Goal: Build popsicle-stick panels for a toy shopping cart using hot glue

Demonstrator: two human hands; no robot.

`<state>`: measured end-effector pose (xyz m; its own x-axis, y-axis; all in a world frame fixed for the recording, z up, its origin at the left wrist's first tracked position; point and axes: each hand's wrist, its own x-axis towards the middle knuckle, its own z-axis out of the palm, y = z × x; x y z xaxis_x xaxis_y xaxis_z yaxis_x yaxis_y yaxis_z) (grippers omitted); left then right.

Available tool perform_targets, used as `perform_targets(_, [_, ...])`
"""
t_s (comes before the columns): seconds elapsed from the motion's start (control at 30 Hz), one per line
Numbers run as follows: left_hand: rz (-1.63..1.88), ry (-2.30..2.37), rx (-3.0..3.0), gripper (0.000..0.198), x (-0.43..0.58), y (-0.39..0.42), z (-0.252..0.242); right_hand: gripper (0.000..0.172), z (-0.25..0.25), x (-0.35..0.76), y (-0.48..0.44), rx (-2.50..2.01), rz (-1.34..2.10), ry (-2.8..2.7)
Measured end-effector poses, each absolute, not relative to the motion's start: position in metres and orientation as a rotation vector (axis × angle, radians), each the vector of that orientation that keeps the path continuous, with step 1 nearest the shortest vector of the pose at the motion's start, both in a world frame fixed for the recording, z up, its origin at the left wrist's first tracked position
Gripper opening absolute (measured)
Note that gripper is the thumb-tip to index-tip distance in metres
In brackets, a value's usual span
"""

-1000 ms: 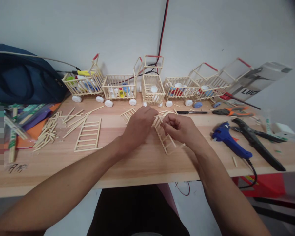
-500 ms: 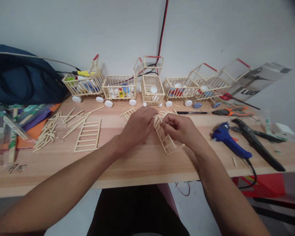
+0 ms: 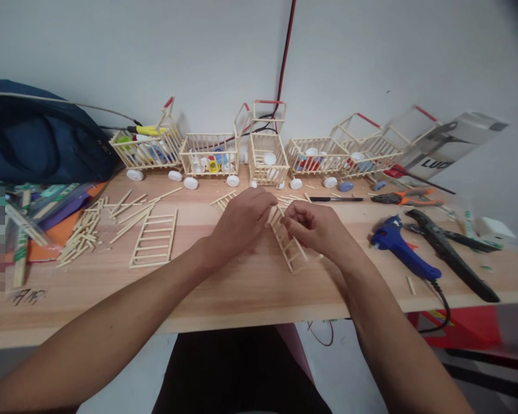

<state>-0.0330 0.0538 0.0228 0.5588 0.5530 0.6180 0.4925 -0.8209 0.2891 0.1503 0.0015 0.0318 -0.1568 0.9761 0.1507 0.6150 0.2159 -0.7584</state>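
A small ladder-shaped stick frame [image 3: 291,248] lies on the wooden table [image 3: 242,282] between my two hands. My left hand [image 3: 242,218] rests over its far end with the fingers curled down on it. My right hand [image 3: 315,227] is closed in a pinch at the same end of the frame. A second, wider ladder frame [image 3: 153,238] lies flat to the left, apart from both hands.
Several little stick carts [image 3: 211,152] with bottle-cap wheels line the wall. Loose sticks [image 3: 84,233] lie at the left by a dark blue bag [image 3: 34,135]. At the right are a blue glue gun [image 3: 401,250], black pliers [image 3: 453,253] and orange-handled cutters [image 3: 408,198].
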Motion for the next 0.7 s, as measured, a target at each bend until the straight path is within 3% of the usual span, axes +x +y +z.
perform_targets(0.7, [1.168, 0.871, 2.694, 0.018, -0.0329, 0.0539, 0.0208, 0.015, 0.031, 0.1504, 0.0026, -1.459, 0.753, -1.851])
